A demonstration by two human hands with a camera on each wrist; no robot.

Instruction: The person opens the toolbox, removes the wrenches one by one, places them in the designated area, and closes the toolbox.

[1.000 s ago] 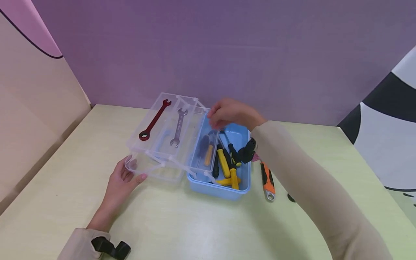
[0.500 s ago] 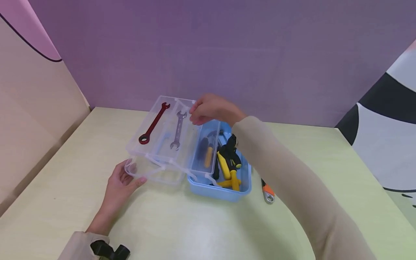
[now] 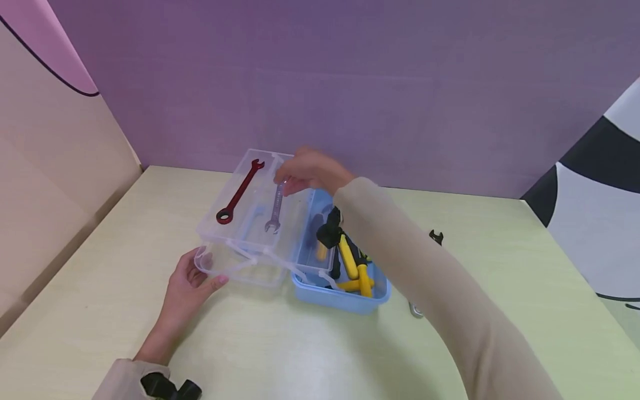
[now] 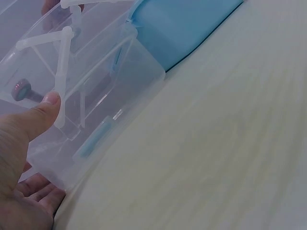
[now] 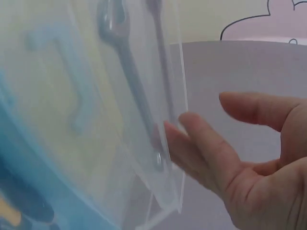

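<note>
Here my left hand (image 3: 187, 283) grips the near-left end of the clear tray (image 3: 250, 211), thumb on its rim. My right hand (image 3: 305, 169) reaches its fingertips to the silver wrench's (image 3: 274, 208) far end; I cannot tell whether they pinch it. Two wrenches lie there, the other red (image 3: 239, 192). The tray overhangs the blue toolbox (image 3: 345, 294). No lettering is readable.

Light is soft, even and fairly bright, with a purple cast from the far wall. On the surface (image 3: 300, 344) a pale sheen lies near the middle, and faint, diffuse shadows sit under the box (image 3: 345, 294) and the right sleeve (image 3: 450, 311). The head view is sharp at centre, with the right hand (image 3: 310, 169) slightly motion-blurred. Both wrist views are soft: the clear tray (image 5: 120, 110) is out of focus and hazy, and the left hand (image 4: 21, 158) is blurred up close.
</note>
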